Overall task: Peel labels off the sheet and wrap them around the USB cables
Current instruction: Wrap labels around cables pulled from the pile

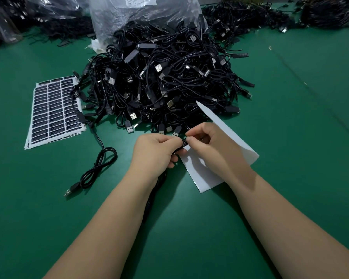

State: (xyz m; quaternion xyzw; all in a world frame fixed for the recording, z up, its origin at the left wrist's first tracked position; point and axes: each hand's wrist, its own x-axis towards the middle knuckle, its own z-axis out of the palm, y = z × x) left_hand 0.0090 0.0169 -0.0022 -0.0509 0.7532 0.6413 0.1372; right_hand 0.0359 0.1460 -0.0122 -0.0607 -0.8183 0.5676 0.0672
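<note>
together both hands' grip pinches label on cable

A matt green mat is covering the table. The cable pile at upper centre is showing black, faintly shiny plastic jackets and bright metal plugs. Behind it a clear, glossy plastic bag is crinkling. At left, the label sheets are looking like white paper with black labels. The blank sheet at centre is gleaming smooth white.
</note>
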